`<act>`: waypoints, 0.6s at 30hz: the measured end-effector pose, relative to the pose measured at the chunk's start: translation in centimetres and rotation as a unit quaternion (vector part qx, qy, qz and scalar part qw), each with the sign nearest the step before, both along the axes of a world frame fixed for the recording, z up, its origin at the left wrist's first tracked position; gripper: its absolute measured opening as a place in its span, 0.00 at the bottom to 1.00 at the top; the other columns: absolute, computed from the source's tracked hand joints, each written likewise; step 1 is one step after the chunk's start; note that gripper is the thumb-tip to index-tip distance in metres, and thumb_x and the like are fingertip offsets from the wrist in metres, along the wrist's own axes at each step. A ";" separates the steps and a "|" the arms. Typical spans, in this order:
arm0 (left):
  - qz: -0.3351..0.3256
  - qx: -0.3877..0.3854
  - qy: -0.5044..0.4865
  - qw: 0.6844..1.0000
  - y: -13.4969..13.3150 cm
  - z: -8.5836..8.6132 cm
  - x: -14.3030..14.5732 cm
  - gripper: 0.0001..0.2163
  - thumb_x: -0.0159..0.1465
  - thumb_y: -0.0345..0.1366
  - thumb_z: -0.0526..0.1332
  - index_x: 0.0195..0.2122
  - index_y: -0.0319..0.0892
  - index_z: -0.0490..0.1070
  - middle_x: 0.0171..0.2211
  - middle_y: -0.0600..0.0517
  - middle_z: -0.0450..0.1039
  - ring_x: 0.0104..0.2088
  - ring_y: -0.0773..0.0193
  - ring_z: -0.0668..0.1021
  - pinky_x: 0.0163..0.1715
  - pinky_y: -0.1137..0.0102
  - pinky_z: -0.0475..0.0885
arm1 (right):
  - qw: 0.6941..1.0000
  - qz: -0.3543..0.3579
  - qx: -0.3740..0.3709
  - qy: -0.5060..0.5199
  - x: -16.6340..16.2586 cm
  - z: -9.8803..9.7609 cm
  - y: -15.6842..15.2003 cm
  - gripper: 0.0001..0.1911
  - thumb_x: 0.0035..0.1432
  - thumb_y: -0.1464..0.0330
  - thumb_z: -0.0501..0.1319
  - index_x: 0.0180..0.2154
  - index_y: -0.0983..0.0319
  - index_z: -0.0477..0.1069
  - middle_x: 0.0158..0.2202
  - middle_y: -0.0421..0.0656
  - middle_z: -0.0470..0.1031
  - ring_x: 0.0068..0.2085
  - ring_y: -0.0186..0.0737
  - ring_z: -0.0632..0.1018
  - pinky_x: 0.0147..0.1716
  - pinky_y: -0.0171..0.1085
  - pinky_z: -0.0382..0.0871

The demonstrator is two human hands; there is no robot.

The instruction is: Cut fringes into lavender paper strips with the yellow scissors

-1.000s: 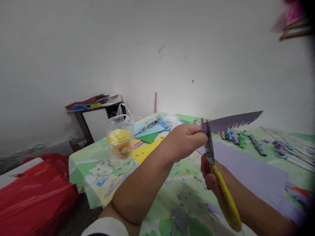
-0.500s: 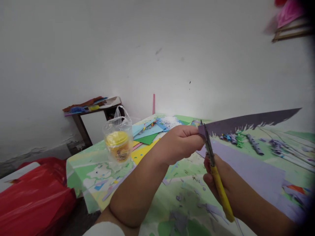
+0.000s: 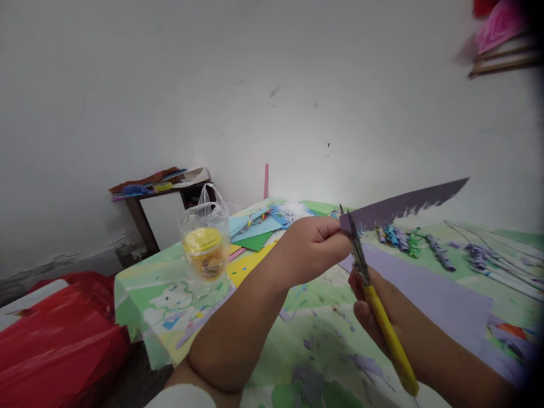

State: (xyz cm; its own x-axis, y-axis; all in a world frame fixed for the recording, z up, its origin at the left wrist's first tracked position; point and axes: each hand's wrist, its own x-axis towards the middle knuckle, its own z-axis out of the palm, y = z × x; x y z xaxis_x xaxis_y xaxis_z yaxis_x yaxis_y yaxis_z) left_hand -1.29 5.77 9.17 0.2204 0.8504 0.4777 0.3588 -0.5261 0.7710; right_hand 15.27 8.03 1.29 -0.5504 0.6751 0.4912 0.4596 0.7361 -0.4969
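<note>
Between its thumb and fingers, my left hand (image 3: 317,249) pinches the near end of a purple paper strip (image 3: 403,205). The strip reaches out to the right, and its lower edge is cut into a fringe. My right hand (image 3: 376,306) is closed round a pair of scissors (image 3: 385,328) with yellow-wrapped handles. Their blades point up and stand slightly apart at the strip's held end, close to my left fingertips. Below the strip lies a larger lilac paper sheet (image 3: 442,294) on the table, partly hidden by my right hand.
Curled paper rolls (image 3: 440,252) and white sticks (image 3: 510,277) lie at the right. A yellow-lidded tub (image 3: 204,255) in a clear bag stands at the left, near coloured sheets (image 3: 257,229). Paper scraps (image 3: 310,377) litter the patterned tablecloth (image 3: 140,283). A red bag (image 3: 63,345) sits lower left.
The scissor blades have parted a little, and their handles have swung slightly right and down. The strip's far end has moved left and up. My left hand stays almost in place.
</note>
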 end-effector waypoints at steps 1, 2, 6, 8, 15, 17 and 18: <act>0.016 0.016 0.018 1.000 0.0 0.0 0.0 0.09 0.54 0.32 0.50 0.18 0.40 0.51 0.17 0.59 0.48 0.20 0.74 0.55 0.18 0.75 0.51 | 1.000 0.009 -0.003 0.002 0.0 -0.2 0.1 0.12 0.57 0.55 0.48 0.33 0.56 0.58 0.25 0.38 0.63 0.25 0.40 0.66 0.22 0.41 0.63; 0.030 0.028 0.031 0.999 0.0 0.0 -0.1 0.09 0.54 0.32 0.50 0.18 0.41 0.51 0.17 0.59 0.48 0.20 0.74 0.55 0.18 0.75 0.51 | 1.000 0.016 -0.007 0.006 0.1 -0.4 0.2 0.13 0.58 0.54 0.48 0.35 0.56 0.58 0.26 0.39 0.64 0.26 0.41 0.67 0.23 0.41 0.65; 0.055 0.043 0.060 0.996 0.2 -0.1 -0.1 0.09 0.54 0.33 0.50 0.18 0.41 0.51 0.17 0.59 0.48 0.20 0.73 0.55 0.18 0.75 0.51 | 0.999 0.031 -0.021 0.025 0.3 -1.9 0.8 0.17 0.59 0.52 0.45 0.42 0.56 0.59 0.30 0.41 0.68 0.29 0.42 0.72 0.27 0.42 0.68; 0.056 0.039 0.068 0.995 0.3 -0.1 -0.1 0.09 0.54 0.34 0.50 0.18 0.41 0.51 0.17 0.58 0.48 0.21 0.73 0.55 0.19 0.74 0.51 | 0.999 0.032 -0.026 0.030 0.3 -2.4 1.0 0.18 0.60 0.52 0.44 0.43 0.55 0.60 0.29 0.41 0.69 0.28 0.42 0.73 0.26 0.41 0.69; 0.044 0.000 0.070 0.997 0.7 -0.1 0.0 0.09 0.54 0.35 0.49 0.18 0.41 0.52 0.18 0.58 0.49 0.21 0.72 0.56 0.19 0.73 0.51 | 0.999 0.012 -0.023 0.032 0.0 -2.6 1.1 0.17 0.60 0.52 0.47 0.36 0.56 0.64 0.27 0.39 0.68 0.25 0.37 0.70 0.21 0.38 0.66; 0.040 -0.007 0.059 0.997 0.7 -0.1 0.0 0.09 0.54 0.35 0.49 0.18 0.41 0.52 0.18 0.58 0.48 0.21 0.73 0.56 0.19 0.73 0.51 | 0.999 0.004 -0.019 0.031 0.0 -2.7 1.2 0.16 0.60 0.54 0.49 0.36 0.58 0.65 0.28 0.38 0.69 0.25 0.34 0.69 0.22 0.36 0.66; 0.036 -0.011 0.052 0.998 0.8 -0.1 0.0 0.09 0.54 0.35 0.50 0.18 0.41 0.52 0.18 0.58 0.48 0.21 0.73 0.55 0.19 0.74 0.51 | 0.999 0.000 -0.017 0.031 0.0 -2.7 1.2 0.15 0.60 0.55 0.51 0.37 0.59 0.66 0.29 0.38 0.69 0.24 0.32 0.69 0.22 0.36 0.65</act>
